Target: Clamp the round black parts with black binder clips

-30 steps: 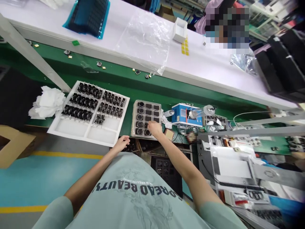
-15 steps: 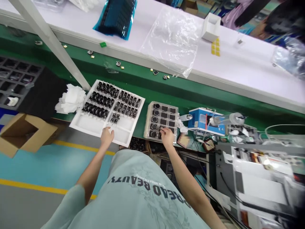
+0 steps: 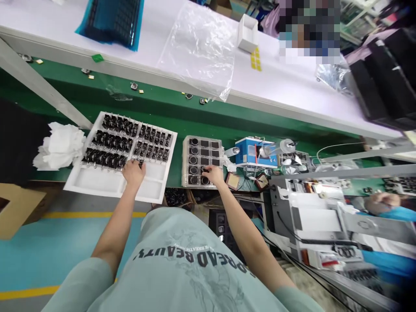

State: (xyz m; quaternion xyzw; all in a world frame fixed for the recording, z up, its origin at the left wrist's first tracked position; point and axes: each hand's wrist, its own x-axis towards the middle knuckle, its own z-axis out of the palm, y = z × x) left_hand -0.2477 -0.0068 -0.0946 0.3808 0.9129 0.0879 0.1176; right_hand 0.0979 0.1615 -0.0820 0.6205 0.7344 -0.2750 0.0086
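Note:
A white foam tray [image 3: 76, 184] holds rows of small black parts [image 3: 112, 141] on the green bench. My left hand [image 3: 134, 172] reaches into its middle, fingers closed around the black parts there; what they grip is too small to make out. To the right lies a clear plastic tray [image 3: 184, 162] with round black pieces in its left column and dark squares in the others. My right hand [image 3: 214, 175] is at its lower right part, fingertips pinched at a round black piece in the bottom row.
White crumpled sheets [image 3: 60, 145] lie left of the foam tray. Right of the clear tray are a blue box device [image 3: 245, 151], a small bottle [image 3: 232, 151] and cables. A shelf above bears a clear plastic bag [image 3: 201, 47] and a white box [image 3: 247, 34]. Another person's hand [image 3: 383, 201] shows far right.
My left hand has moved up onto the black parts in the foam tray. My right hand stays at the clear tray's lower rows, where a round piece now shows. The view has shifted right.

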